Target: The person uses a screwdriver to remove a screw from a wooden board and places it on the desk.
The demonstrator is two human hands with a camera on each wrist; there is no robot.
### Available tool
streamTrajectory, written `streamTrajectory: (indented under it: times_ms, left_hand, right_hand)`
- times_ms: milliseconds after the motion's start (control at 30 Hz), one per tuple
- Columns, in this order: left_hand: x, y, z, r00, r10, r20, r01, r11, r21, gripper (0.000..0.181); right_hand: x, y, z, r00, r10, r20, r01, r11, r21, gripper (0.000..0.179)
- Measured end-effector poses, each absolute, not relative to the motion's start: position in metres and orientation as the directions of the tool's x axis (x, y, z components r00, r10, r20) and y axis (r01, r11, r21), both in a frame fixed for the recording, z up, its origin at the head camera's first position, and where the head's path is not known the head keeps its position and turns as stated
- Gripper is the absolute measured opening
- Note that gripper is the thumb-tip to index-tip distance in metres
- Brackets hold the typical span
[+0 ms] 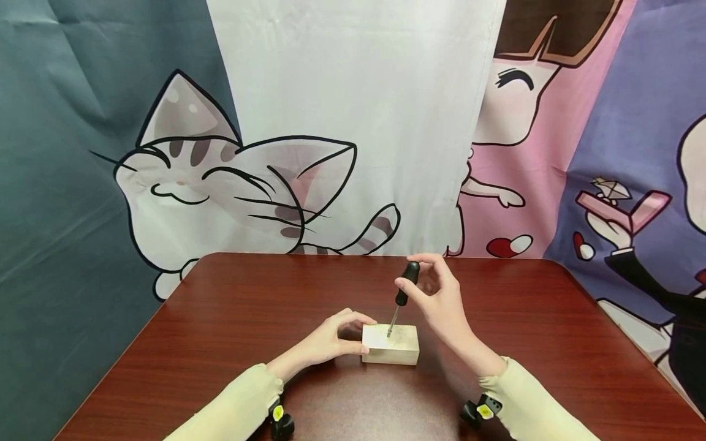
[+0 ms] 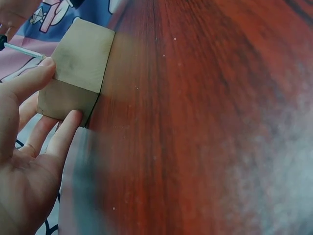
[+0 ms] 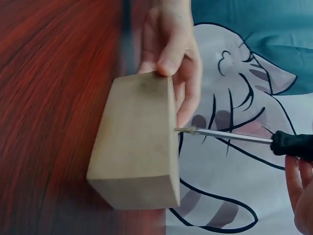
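Note:
A pale wooden block [image 1: 390, 356] lies on the table, its long side toward me. My left hand [image 1: 331, 337] holds its left end between the thumb and fingers; the left wrist view shows fingertips on the end face of the block [image 2: 80, 56]. With thumb and fingers my right hand [image 1: 441, 303] grips the black handle of a screwdriver [image 1: 407, 283], slightly tilted above the block. In the right wrist view the metal shaft of the screwdriver [image 3: 234, 136] meets a small brass-coloured screw [image 3: 183, 130] standing out of the block's top face.
The reddish-brown wooden table [image 1: 265, 288] extends on both sides of the block. Behind it hangs a cloth backdrop [image 1: 353, 73] with cartoon cats and figures. Black devices [image 1: 282, 425] are strapped at both wrists, over pale yellow sleeves [image 1: 237, 398].

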State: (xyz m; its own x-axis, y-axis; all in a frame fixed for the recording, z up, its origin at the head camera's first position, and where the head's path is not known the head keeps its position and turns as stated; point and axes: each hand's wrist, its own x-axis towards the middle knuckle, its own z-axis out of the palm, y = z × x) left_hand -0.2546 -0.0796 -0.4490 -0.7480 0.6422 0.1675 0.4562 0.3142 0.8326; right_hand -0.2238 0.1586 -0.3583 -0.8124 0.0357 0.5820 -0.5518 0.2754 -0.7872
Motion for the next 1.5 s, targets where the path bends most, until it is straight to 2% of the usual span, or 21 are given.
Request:
streamTrajectory:
  times_ms: [167, 400, 600, 700, 900, 1100, 1267, 1500]
  left_hand:
    - [-0.254, -0.080, -0.448, -0.753, 0.639, 0.154, 0.437, 0.312, 0.844, 0.048]
    - [-0.253, -0.080, -0.447, -0.751, 0.642, 0.153, 0.434, 0.307, 0.847, 0.048]
    - [-0.253, -0.079, -0.447, -0.748, 0.644, 0.159, 0.440, 0.302, 0.846, 0.048]
    - [-0.252, -0.079, -0.447, -0.748, 0.644, 0.162, 0.443, 0.302, 0.844, 0.048]
    - [-0.252, -0.080, -0.447, -0.748, 0.642, 0.167, 0.444, 0.296, 0.846, 0.048]
    - [-0.252, -0.080, -0.448, -0.749, 0.640, 0.173, 0.450, 0.300, 0.841, 0.048]
    - [-0.253, -0.080, -0.448, -0.748, 0.641, 0.170, 0.447, 0.298, 0.843, 0.048]
    - [-0.253, -0.079, -0.448, -0.750, 0.640, 0.167, 0.442, 0.295, 0.847, 0.048]
  right_hand:
    - [-0.221, 0.160, -0.351, -0.827, -0.004, 0.563, -0.548, 0.232, -0.804, 0.041]
    - [-0.231, 0.171, -0.361, -0.826, -0.093, 0.556, -0.563, 0.180, -0.807, 0.042]
    - [-0.229, 0.173, -0.363, -0.789, -0.186, 0.585, -0.609, 0.120, -0.784, 0.048]
    - [-0.228, 0.169, -0.366, -0.779, -0.138, 0.611, -0.626, 0.116, -0.772, 0.044]
    - [-0.223, 0.162, -0.372, -0.762, 0.032, 0.646, -0.616, 0.271, -0.740, 0.050]
    - [-0.222, 0.163, -0.371, -0.788, 0.078, 0.610, -0.585, 0.213, -0.783, 0.050]
    - [-0.225, 0.170, -0.369, -0.799, 0.012, 0.602, -0.588, 0.200, -0.784, 0.045]
    - [-0.229, 0.178, -0.373, -0.757, -0.165, 0.632, -0.641, 0.000, -0.768, 0.040]
